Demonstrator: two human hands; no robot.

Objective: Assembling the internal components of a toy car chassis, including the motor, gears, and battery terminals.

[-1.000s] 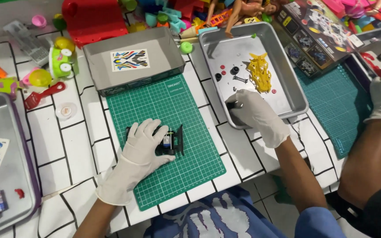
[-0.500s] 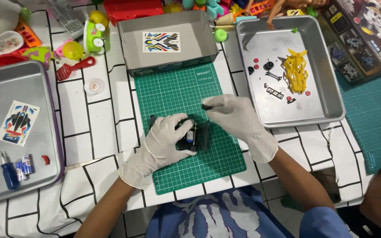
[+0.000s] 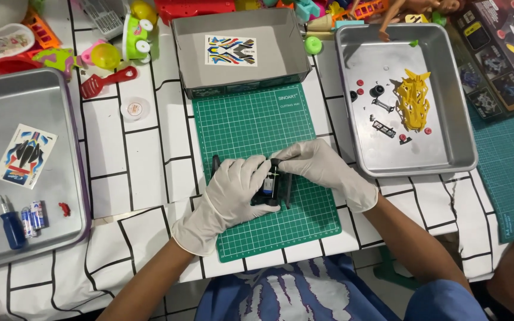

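Both gloved hands meet on a small black toy car frame (image 3: pixel 270 185) that lies on the green cutting mat (image 3: pixel 257 119) in the near middle of the counter (image 3: pixel 144 154). The left hand (image 3: pixel 233 187) wraps its fingers closed around the left side of the frame, probably to keep it from sliding. The right hand (image 3: pixel 319 168) pinches the far end from the right, so its grip is also closed on the frame. To the right, a metal tray (image 3: pixel 462 142) keeps the yellow car body (image 3: pixel 413 98) and small loose parts together, within easy reach. On the left, another tray (image 3: pixel 60 89) holds a sticker sheet (image 3: pixel 26 154), a blue screwdriver (image 3: pixel 12 226) and batteries (image 3: pixel 33 215). A grey box (image 3: pixel 239 50) stands just beyond the mat.
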